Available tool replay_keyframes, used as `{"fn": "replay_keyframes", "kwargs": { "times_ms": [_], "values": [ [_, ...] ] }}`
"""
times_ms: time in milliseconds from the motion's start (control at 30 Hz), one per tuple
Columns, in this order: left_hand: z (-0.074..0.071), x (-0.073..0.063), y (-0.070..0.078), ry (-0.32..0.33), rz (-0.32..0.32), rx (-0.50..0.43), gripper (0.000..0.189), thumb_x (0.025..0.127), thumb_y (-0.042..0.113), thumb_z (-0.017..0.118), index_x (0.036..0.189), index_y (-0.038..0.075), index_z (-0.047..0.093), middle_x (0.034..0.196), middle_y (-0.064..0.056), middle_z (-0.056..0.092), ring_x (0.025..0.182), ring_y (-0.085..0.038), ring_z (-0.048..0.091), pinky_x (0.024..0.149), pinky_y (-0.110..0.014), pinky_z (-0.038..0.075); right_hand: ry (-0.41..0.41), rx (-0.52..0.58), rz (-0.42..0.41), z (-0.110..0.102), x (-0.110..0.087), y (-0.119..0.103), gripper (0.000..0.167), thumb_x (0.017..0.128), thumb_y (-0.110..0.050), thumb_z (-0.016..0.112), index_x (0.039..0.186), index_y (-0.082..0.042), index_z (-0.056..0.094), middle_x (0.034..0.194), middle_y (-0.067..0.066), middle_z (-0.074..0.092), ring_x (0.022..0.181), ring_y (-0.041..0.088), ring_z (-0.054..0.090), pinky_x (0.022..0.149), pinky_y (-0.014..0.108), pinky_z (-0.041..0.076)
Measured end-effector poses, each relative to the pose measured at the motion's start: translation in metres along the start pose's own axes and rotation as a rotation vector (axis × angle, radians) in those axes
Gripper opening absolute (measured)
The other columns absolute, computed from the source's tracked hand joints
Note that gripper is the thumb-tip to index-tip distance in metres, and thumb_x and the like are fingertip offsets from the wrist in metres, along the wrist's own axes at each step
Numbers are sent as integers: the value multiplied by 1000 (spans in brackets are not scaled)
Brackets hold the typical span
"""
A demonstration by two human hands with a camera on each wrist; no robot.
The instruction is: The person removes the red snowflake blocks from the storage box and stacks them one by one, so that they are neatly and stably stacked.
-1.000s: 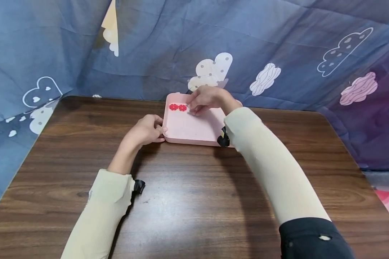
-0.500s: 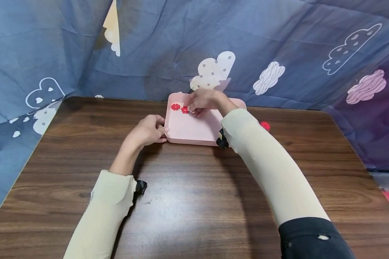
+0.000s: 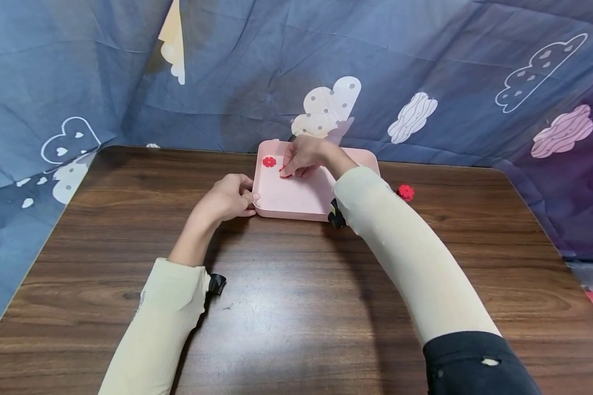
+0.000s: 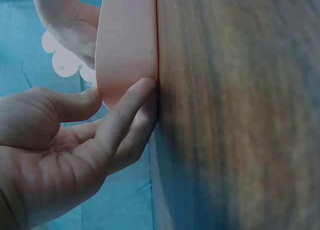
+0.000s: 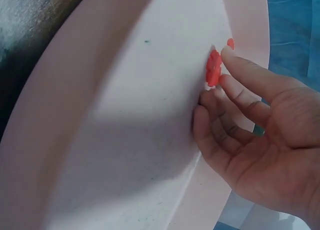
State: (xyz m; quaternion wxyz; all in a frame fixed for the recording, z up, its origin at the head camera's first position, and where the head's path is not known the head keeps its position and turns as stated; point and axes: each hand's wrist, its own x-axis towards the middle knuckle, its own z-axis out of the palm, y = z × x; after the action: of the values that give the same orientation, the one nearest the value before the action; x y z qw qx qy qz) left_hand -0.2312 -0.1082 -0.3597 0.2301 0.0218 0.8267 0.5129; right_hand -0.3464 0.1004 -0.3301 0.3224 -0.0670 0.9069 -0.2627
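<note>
A shallow pink tray [image 3: 296,198] lies near the back of the table. My left hand [image 3: 229,197] grips its near left corner; in the left wrist view the thumb is on the rim and fingers lie against the side wall [image 4: 127,45]. Inside the tray, my right hand [image 3: 306,154] pinches a red flower-shaped disc [image 5: 213,69] between thumb and forefinger, tilted on edge over the tray floor. Another red flower-shaped disc [image 3: 269,162] lies flat near the back left corner, apart from the held one. The fingers partly hide the held disc in the head view.
To the right of the tray, red flower-shaped pieces [image 3: 406,192] sit on the wooden table [image 3: 277,307], partly hidden by the right sleeve. A blue patterned cloth [image 3: 217,71] hangs behind the table's back edge.
My right hand has drawn one red disc away from the other, toward the near side, and tipped it up. The red pieces right of the tray have come into view. The left hand stays on the corner.
</note>
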Motion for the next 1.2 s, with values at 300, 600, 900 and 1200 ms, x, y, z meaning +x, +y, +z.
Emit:
{"fn": "replay_keyframes", "kwargs": {
  "times_ms": [300, 600, 900, 1200],
  "values": [
    [0, 0, 2, -4, 4, -11, 39, 109, 1, 54, 146, -12, 51, 105, -16, 55, 88, -17, 67, 94, -32, 70, 32, -35, -12, 0, 0, 1, 24, 93, -19, 86, 105, -4, 71, 76, -2, 65, 72, 11, 58, 64, 21, 58],
    [-1, -1, 1, -2, 17, -17, 39, 109, -1, 53, 146, -13, 51, 106, -17, 58, 90, -18, 69, 97, -34, 69, 49, -64, -10, 4, 3, 0, 26, 92, -21, 88, 101, -5, 69, 73, -5, 63, 70, 8, 58, 62, 19, 56],
    [0, -2, 2, -2, 4, -15, 39, 109, 2, 55, 146, -13, 52, 108, -18, 59, 90, -17, 69, 96, -33, 69, 25, -69, -34, 3, 0, 0, 20, 92, -7, 85, 105, 2, 71, 70, -4, 65, 68, 7, 61, 64, 17, 59],
    [-1, -2, 1, -10, 0, -23, 40, 110, 3, 54, 147, -12, 49, 108, -18, 57, 95, -20, 68, 100, -35, 68, 9, 0, -4, -4, -10, 2, 10, 100, -1, 73, 108, 2, 69, 85, 5, 67, 73, 14, 71, 80, 28, 71]
  ]
}}
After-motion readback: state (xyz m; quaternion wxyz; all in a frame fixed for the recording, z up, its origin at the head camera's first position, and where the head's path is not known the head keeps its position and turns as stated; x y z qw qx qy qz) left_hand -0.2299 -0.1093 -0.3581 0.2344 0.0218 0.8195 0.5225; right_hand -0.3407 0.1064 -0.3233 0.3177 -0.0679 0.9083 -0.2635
